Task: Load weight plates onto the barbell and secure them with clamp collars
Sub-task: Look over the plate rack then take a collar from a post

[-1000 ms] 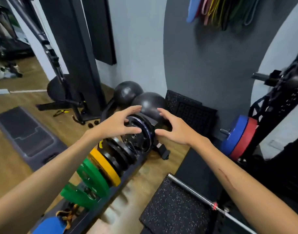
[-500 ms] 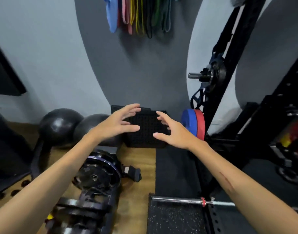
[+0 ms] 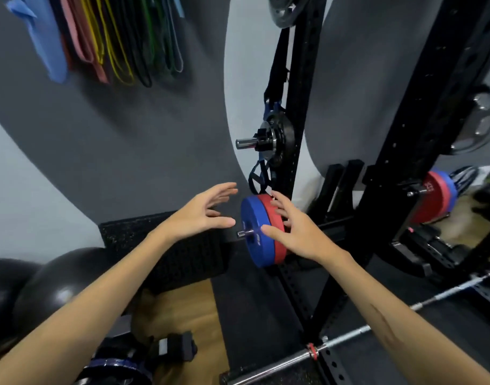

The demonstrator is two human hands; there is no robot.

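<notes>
Open, empty hands (image 3: 249, 220) by blue plate (image 3: 252, 218)

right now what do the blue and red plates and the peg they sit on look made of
Blue plate and red plate: likely rubber or urethane bumper plates, judging by the matte, solid-colour faces with no glare. Peg: metal, probably polished steel, since it looks silvery with a bright highlight.

Matt blue plate (image 3: 252, 218), shiny metal barbell (image 3: 349, 333), wood floor (image 3: 182, 307)
</notes>
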